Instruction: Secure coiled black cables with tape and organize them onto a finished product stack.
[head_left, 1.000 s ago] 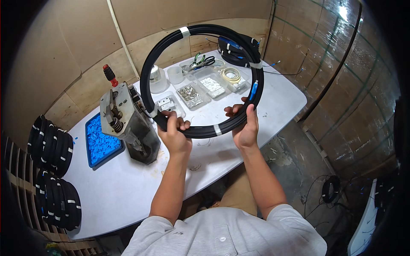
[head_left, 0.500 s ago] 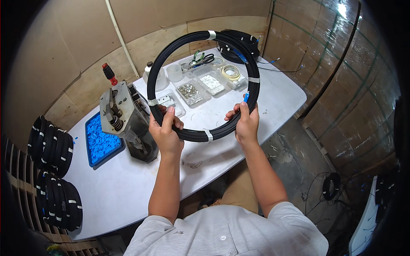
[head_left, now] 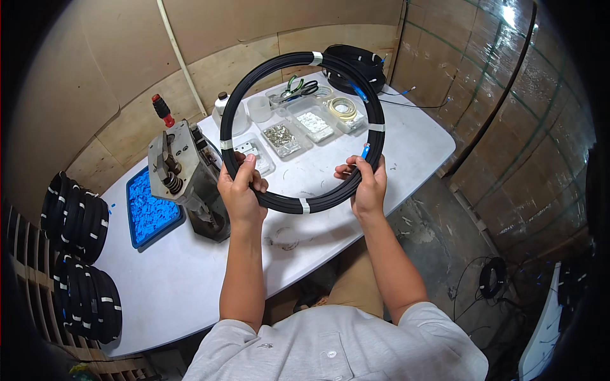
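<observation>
One coil of black cable (head_left: 375,101), bound at intervals with white tape bands, is held raised at the centre of the frame, above the white counter (head_left: 190,267). The left hand (head_left: 240,190) is clenched round the coil's lower left arc; the right hand (head_left: 365,184) is closed round its lower right arc, where a small blue connector end (head_left: 365,151) protrudes just above the fingers.

Items recorded on the counter:
- One grey metal hand press with a red-tipped lever (head_left: 181,168), left of centre, just beside the left hand.
- One blue tray of small blue parts (head_left: 147,213), further left, beside the press.
- Several clear plastic compartment boxes of small hardware (head_left: 283,138), seen through the coil's opening.
- One roll of pale tape (head_left: 342,106) and one pair of green-handled scissors (head_left: 295,89), in the upper centre.
- One further black cable coil (head_left: 352,62), at the far edge of the counter.

Stacks of finished taped coils (head_left: 73,216) are racked at the lower left of the frame.

Step judged in hand: a bound coil being held up and checked, all visible tape bands being in place. The next move would call for a steady two-handed grip, so that the loops are kept together and the blue connector is not snagged while the coil is carried over the clutter of the counter.
</observation>
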